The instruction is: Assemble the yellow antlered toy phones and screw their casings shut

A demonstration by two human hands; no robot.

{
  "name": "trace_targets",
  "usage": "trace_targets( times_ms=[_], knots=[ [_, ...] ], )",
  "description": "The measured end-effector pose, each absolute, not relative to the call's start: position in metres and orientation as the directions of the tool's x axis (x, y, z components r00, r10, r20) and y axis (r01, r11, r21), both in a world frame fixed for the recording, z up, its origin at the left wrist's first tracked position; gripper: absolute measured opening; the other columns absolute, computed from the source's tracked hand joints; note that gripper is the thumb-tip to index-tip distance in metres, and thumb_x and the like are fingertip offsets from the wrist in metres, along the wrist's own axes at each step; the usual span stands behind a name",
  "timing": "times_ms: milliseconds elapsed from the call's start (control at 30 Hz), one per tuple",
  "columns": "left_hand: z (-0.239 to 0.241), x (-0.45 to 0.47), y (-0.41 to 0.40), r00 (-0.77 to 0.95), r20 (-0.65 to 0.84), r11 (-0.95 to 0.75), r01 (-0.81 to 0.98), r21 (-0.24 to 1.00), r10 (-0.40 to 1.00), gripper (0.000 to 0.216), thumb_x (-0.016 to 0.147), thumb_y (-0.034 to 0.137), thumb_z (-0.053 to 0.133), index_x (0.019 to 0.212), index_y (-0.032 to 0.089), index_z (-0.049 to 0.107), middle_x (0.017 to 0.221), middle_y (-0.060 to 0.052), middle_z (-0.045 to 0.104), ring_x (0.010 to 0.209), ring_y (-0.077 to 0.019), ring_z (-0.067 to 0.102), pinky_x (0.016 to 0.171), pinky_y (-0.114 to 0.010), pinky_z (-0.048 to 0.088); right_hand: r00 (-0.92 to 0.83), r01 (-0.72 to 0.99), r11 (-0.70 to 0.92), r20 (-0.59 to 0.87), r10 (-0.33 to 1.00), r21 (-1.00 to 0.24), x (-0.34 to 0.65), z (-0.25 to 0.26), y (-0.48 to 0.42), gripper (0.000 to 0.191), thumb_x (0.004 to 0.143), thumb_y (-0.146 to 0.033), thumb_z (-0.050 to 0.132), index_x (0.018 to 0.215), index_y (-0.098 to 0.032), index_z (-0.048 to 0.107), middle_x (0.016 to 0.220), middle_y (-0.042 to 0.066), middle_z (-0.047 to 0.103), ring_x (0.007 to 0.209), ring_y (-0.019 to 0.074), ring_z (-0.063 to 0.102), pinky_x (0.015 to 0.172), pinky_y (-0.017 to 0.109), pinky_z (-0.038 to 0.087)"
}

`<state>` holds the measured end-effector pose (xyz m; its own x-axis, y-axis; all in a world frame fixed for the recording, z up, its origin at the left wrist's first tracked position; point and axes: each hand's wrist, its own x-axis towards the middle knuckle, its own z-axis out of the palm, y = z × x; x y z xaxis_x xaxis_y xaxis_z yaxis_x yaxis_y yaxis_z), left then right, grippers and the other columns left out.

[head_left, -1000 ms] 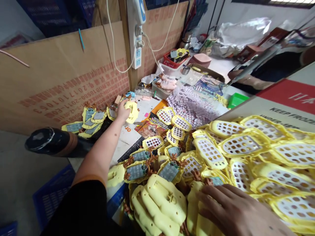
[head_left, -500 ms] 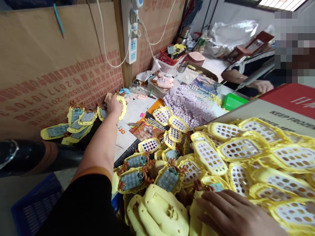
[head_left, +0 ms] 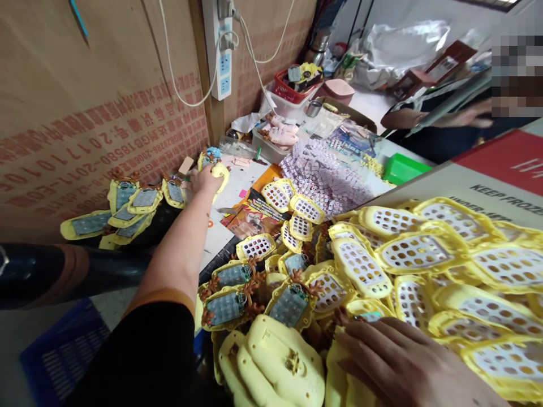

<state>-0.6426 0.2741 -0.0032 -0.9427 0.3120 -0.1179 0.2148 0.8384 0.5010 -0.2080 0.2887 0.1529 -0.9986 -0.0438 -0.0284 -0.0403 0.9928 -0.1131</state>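
Observation:
My left hand [head_left: 206, 182] reaches far out over the white table, its fingers closed on a yellow plastic casing [head_left: 220, 173]. Just behind that hand another yellow casing [head_left: 202, 161] leans near the board wall. At the lower right, my right hand [head_left: 394, 359] is curled over a pale yellow casing [head_left: 339, 370]; its fingertips are partly hidden. Left of it lie smooth yellow back shells [head_left: 282, 362]. Above these sit casings with grey button pads [head_left: 291, 305] and brown antler-like tops. White-faced casings with holes [head_left: 360, 265] form a big heap to the right.
Several padded casings [head_left: 144, 200] lie at the left by the cardboard-like wall. A black tube [head_left: 102, 274] and blue crate [head_left: 63, 350] are below. Small white pieces [head_left: 326, 181], a green tray [head_left: 405, 168] and a red-white carton [head_left: 500, 169] stand beyond. A co-worker's hand [head_left: 475, 113] is at upper right.
My left hand has moved a little right with the yellow casing, uncovering another casing and a small tan block behind it. My right hand stays nearly in place. The co-worker's hand has risen.

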Motion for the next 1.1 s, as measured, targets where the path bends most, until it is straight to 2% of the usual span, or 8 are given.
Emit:
trace_targets(
  times_ms=[167,333,467,567,700,867,1000,1100],
  knots=[
    [0.003,-0.621,0.264,-0.927,-0.08,0.786,0.261,0.561,0.366,0.053,0.064,0.03,0.079,0.116,0.027,0.069,0.129,-0.012,0.052,0.107,-0.0315,0.062,0.099,-0.042,0.048,-0.993,-0.062,0.96,-0.08,-0.087,-0.273,-0.243,0.159,0.298,0.032,0.1,-0.019,0.035,0.085,-0.019,0.063,0.072,0.003,0.065,0.062,0.0135,0.06,0.059,0.027,0.045],
    [0.031,-0.595,0.231,-0.936,0.035,0.696,0.285,0.659,0.351,0.054,0.07,0.032,0.075,0.123,0.022,0.065,0.127,-0.011,0.054,0.113,-0.0262,0.06,0.102,-0.035,0.046,-0.993,-0.008,0.853,-0.095,-0.067,-0.522,-0.267,0.147,0.326,0.026,0.099,-0.028,0.044,0.094,-0.017,0.067,0.082,0.006,0.07,0.071,0.0141,0.066,0.063,0.027,0.051],
    [0.067,-0.549,0.169,-0.855,-0.027,0.326,0.168,0.93,0.517,0.057,0.069,0.036,0.073,0.123,0.021,0.062,0.117,-0.008,0.064,0.101,-0.0243,0.065,0.09,-0.038,0.054,-0.992,0.124,0.665,-0.105,0.07,-0.736,-0.273,0.141,0.344,0.028,0.094,-0.039,0.052,0.09,-0.017,0.069,0.083,0.006,0.074,0.073,0.0145,0.069,0.067,0.026,0.056],
    [0.1,-0.492,0.124,-0.637,-0.168,0.203,-0.018,0.979,0.752,0.058,0.058,0.041,0.082,0.111,0.024,0.068,0.107,-0.007,0.068,0.091,-0.0259,0.067,0.079,-0.04,0.058,-0.97,0.202,0.496,-0.102,0.222,-0.845,-0.268,0.147,0.348,0.037,0.088,-0.053,0.058,0.086,-0.018,0.069,0.079,0.005,0.074,0.07,0.0152,0.069,0.065,0.027,0.057],
    [0.141,-0.416,0.106,-0.366,-0.119,0.208,0.216,0.954,0.923,0.048,0.056,0.037,0.086,0.103,0.033,0.074,0.106,-0.004,0.063,0.1,-0.0267,0.065,0.091,-0.042,0.056,-0.885,0.229,0.35,-0.046,0.463,-0.908,-0.24,0.162,0.347,0.048,0.081,-0.065,0.061,0.08,-0.018,0.068,0.072,0.002,0.069,0.066,0.0127,0.064,0.065,0.028,0.055],
    [0.15,-0.342,0.135,-0.265,-0.1,0.181,0.302,0.936,0.959,0.044,0.062,0.029,0.084,0.104,0.032,0.072,0.11,-0.005,0.056,0.101,-0.0233,0.064,0.098,-0.041,0.053,-0.83,0.279,0.424,0.006,0.557,-0.861,-0.181,0.179,0.337,0.05,0.088,-0.064,0.051,0.097,-0.017,0.067,0.089,0.006,0.07,0.082,0.0156,0.067,0.078,0.033,0.056],
    [0.14,-0.291,0.164,-0.279,-0.133,0.188,0.18,0.965,0.951,0.049,0.065,0.034,0.083,0.112,0.026,0.068,0.117,-0.01,0.054,0.11,-0.0266,0.061,0.102,-0.048,0.05,-0.881,0.266,0.744,0.159,0.445,-0.613,-0.127,0.179,0.318,0.057,0.094,-0.058,0.044,0.135,-0.019,0.05,0.137,0.018,0.055,0.127,0.0265,0.054,0.103,0.042,0.047],
    [0.14,-0.265,0.179,-0.178,-0.158,0.194,0.205,0.959,0.971,0.063,0.064,0.044,0.083,0.121,0.022,0.064,0.117,-0.014,0.056,0.108,-0.0304,0.063,0.099,-0.049,0.053,-0.87,0.318,0.851,0.23,0.437,-0.418,-0.091,0.163,0.311,0.056,0.096,-0.054,0.038,0.147,-0.029,0.035,0.147,0.016,0.046,0.139,0.0335,0.042,0.107,0.053,0.042]
  ],
)
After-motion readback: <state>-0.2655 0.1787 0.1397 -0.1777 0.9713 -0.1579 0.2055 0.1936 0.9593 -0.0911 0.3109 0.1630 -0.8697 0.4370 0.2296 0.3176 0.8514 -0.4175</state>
